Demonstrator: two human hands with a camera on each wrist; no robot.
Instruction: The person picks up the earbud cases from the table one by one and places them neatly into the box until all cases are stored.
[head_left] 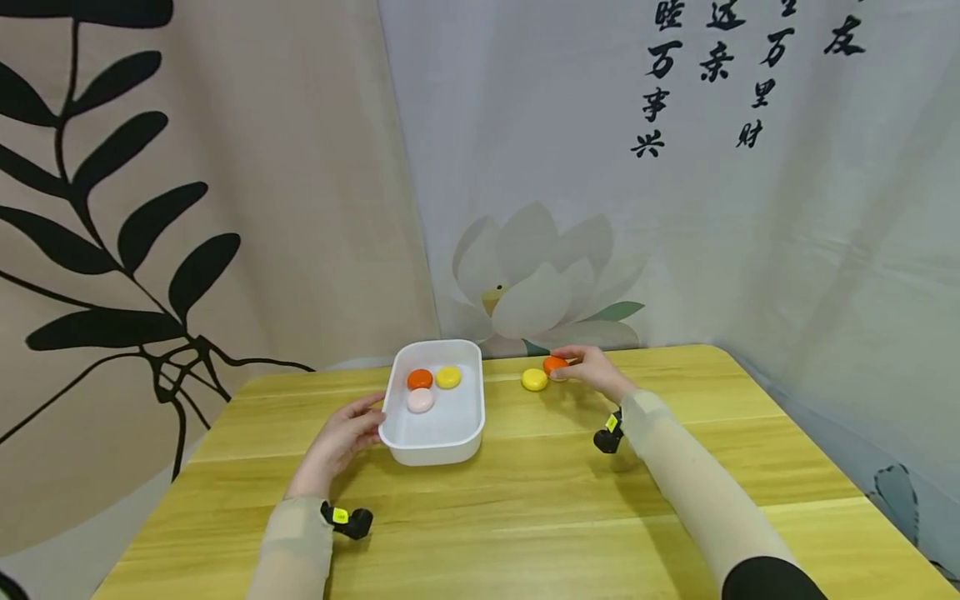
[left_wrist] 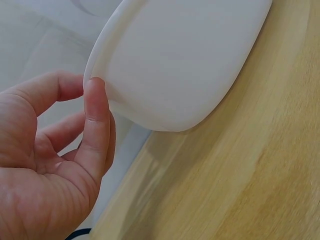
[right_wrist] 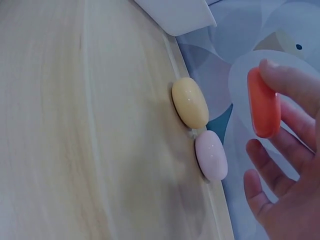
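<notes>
My right hand (head_left: pixel 592 372) pinches a glossy orange disc (right_wrist: pixel 264 104) between thumb and fingers, above the tabletop. Below it, a yellow disc (right_wrist: pixel 190 103) and a pale pink disc (right_wrist: pixel 211 156) lie side by side on the table. The head view shows that yellow disc just left of the fingers, the pink one mostly hidden behind hand and orange disc. My left hand (head_left: pixel 345 437) grips the left rim of a white plastic tray (left_wrist: pixel 175 60) with thumb and fingers. Inside the tray sit an orange disc (head_left: pixel 420 379), a yellow disc (head_left: pixel 448 377) and a pink disc (head_left: pixel 421 401).
The wooden table (head_left: pixel 480 533) spreads out around the tray. A printed curtain (head_left: pixel 525 150) with a lotus and black lettering hangs right behind the far edge. Each wrist bears a small black camera, such as the left one (head_left: pixel 352 522).
</notes>
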